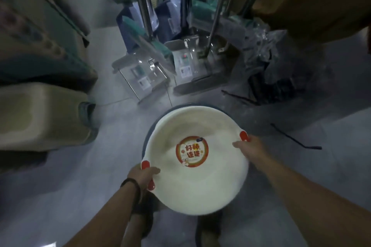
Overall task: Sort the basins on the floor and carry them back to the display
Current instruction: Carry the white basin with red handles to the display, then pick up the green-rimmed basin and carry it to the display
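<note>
Two hands hold one white basin (200, 182) by its rim: the left hand (143, 176) is closed over the near-left red handle (145, 164), thumb inside the bowl, and the right hand (249, 148) curls around the edge just beside the far-right red handle (243, 136). It hangs above the grey floor (70, 186), nested in or just over a blue basin (152, 128) whose rim peeks out along the far-left side; which, I cannot tell. It looks like thin moulded plastic, so probably light, fairly stiff, smooth enough to slip, hence the opposed handles seem the sensible holds. A round red sticker (192, 151) sits in its bottom. Beyond the grip stand steel dustpans (180, 66) with long poles; crumpled plastic wrap (267, 50) and black straps (295, 138) lie to the far right, beige bins (40, 116) to the left, leaving a narrow lane.
</note>
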`<state>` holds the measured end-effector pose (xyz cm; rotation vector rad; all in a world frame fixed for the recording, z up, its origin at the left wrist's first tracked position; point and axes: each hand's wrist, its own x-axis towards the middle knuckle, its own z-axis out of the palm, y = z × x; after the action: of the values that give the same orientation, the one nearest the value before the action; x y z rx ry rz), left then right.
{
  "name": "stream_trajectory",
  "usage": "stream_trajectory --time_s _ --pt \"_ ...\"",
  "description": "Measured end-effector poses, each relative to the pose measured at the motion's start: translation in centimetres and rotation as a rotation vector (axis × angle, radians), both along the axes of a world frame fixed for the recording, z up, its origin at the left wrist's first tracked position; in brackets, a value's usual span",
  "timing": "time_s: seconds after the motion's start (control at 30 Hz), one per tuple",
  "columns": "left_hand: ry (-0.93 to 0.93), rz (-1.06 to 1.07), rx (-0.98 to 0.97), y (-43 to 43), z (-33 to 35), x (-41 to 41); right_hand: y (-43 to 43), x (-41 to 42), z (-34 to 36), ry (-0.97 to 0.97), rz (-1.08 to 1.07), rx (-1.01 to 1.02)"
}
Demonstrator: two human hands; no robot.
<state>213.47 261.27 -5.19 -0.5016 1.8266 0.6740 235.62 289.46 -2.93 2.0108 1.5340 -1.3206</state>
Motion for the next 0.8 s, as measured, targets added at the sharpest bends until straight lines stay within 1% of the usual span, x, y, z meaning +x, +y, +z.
stream_trajectory --time_s 0.1,0.17,0.27,0.33,0.43,0.57,0.7,0.8 --pt "0.109 -0.011 -0.039 0.4 -0.3 1.2 -0.5 -0.3 0.1 0.001 0.097 -0.047" --pt "0.103 -0.037 -0.037 0.3 0.8 1.6 -0.7 -0.1 1.2 -0.017 0.186 -0.083" --pt "0.11 -0.079 -0.042 0.8 4.9 1.4 -1.1 -0.2 4.6 -0.046 0.335 -0.062" --pt "0.132 -0.15 -0.023 1.4 8.9 0.9 -1.5 -1.1 8.0 -0.012 0.404 -0.054" --pt "0.155 -0.292 0.045 2.0 16.5 -0.1 -2.7 -4.1 15.3 0.04 0.518 -0.076" --pt "0.218 -0.468 0.125 1.1 29.8 -1.5 -6.0 -9.7 27.2 0.162 0.694 -0.066" --pt "0.339 -0.476 0.147 -3.0 42.8 -3.3 -11.3 -15.4 39.3 0.267 0.896 0.009" --pt "0.471 -0.424 0.127 -9.1 50.4 -4.8 -17.4 -19.8 47.5 0.359 1.01 0.048"
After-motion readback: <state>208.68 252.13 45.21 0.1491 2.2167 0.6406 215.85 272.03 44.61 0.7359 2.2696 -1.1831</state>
